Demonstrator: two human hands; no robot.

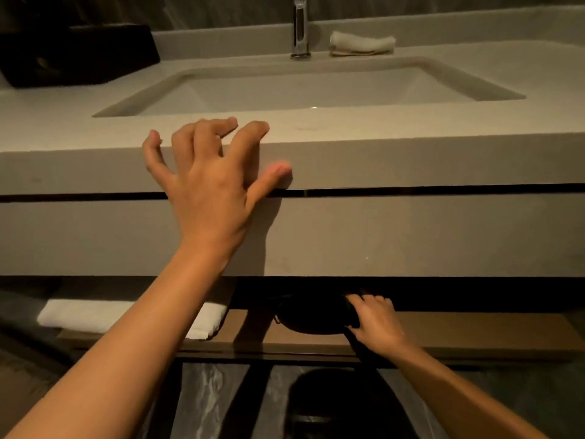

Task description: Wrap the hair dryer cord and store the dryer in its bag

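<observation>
While left hand point(205, 182) braces spread on counter edge point(411, 153); right hand point(373, 321) grips black bag point(313, 315) on shelf point(474, 331)

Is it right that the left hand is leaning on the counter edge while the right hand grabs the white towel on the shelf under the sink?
Not quite. In the head view the right hand closes its grip on a dark bag, not the white towel, which lies untouched further left on the shelf. The left hand does lean on the counter edge.
</observation>
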